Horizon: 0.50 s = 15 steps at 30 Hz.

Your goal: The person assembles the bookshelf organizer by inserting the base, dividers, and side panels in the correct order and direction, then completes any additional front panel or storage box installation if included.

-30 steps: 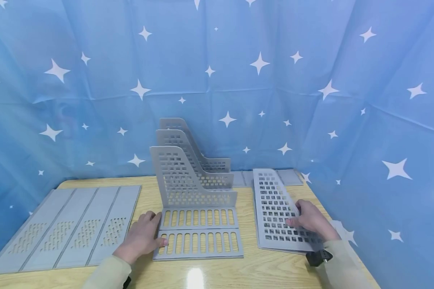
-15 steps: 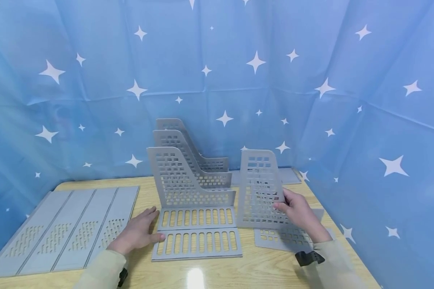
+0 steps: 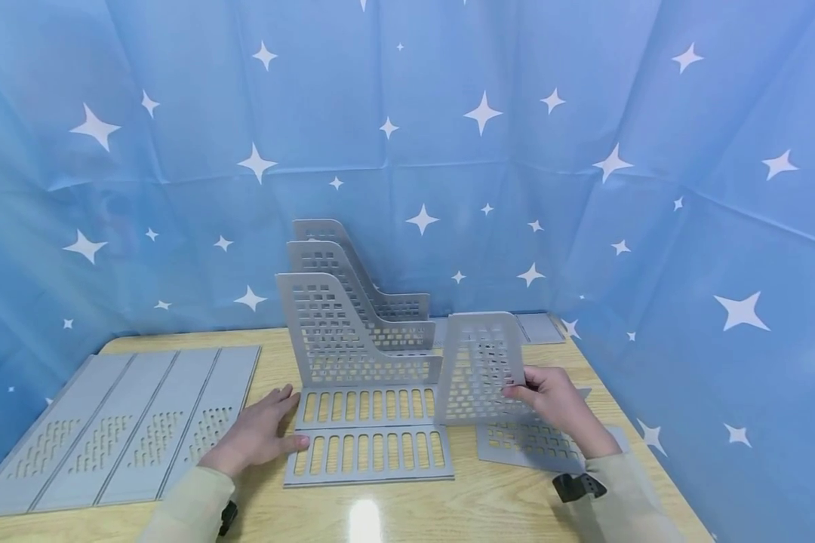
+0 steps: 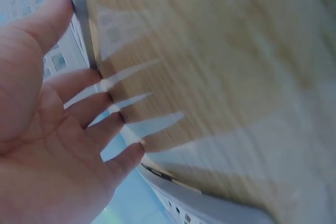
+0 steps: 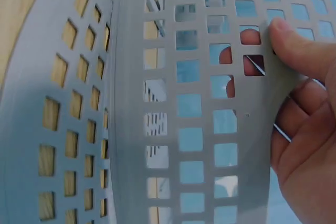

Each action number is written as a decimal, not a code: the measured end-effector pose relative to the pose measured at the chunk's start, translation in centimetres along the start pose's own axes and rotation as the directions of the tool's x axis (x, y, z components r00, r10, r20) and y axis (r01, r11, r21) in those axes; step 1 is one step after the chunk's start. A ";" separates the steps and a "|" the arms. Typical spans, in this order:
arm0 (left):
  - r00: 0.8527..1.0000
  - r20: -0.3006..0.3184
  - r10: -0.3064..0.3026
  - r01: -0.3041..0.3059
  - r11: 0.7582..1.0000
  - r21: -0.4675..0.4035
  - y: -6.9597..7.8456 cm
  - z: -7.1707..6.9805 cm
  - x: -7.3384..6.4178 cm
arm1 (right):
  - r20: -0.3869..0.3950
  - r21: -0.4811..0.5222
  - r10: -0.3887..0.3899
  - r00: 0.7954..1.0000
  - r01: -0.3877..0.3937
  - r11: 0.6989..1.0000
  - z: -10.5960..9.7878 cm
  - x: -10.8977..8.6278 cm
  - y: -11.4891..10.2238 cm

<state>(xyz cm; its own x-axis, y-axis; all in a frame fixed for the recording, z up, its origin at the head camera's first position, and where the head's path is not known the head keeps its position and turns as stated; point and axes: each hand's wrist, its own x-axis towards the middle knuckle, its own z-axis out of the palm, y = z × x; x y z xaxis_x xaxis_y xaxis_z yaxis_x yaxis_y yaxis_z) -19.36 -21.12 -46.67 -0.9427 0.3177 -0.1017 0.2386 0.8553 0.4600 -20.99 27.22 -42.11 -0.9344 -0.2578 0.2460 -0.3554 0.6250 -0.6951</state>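
Spreads as a pale wood-grain table (image 3: 421, 516). Carries a grey perforated four-strip panel (image 3: 136, 392) at left, a grey slotted panel (image 3: 370, 428) with three upright perforated dividers (image 3: 342, 332) at centre, a flat grey perforated sheet (image 3: 502, 455), partly hidden, at right, and flat grey strips (image 3: 542, 329) behind.

pass: tabletop strip (image 3: 448, 513) before slotted base (image 3: 369, 430) | blocked: upright dividers (image 3: 349, 332) behind, held panel (image 3: 450, 362) right

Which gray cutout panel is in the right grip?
The raised panel, right of the three standing panels: the right grip pinches its edge. Those three and the flat panel below aren't pinched.
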 end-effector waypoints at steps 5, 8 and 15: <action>0.996 0.089 0.017 -0.013 0.999 -0.052 -0.4 -1.0 -0.2 | 0.041 0.029 -0.021 0.999 0.020 0.999 1.1 0.2 -0.5; 0.993 0.122 0.003 0.004 0.998 -0.059 -0.6 -1.2 -0.1 | 0.054 0.056 -0.056 0.997 0.053 0.997 2.3 0.5 -1.2; 0.995 0.104 0.012 -0.007 0.999 -0.046 -0.8 -0.8 0.0 | 0.102 0.088 -0.122 0.987 0.113 0.990 5.3 1.6 -3.4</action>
<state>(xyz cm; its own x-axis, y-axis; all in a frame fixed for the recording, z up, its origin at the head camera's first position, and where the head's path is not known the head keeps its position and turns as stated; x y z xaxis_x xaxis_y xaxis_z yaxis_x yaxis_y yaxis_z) -19.76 -22.13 -46.31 -0.9105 0.3688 -0.1869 0.2346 0.8330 0.5011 -21.17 20.79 -42.91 -0.8764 -0.4060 0.2589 -0.4554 0.5245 -0.7193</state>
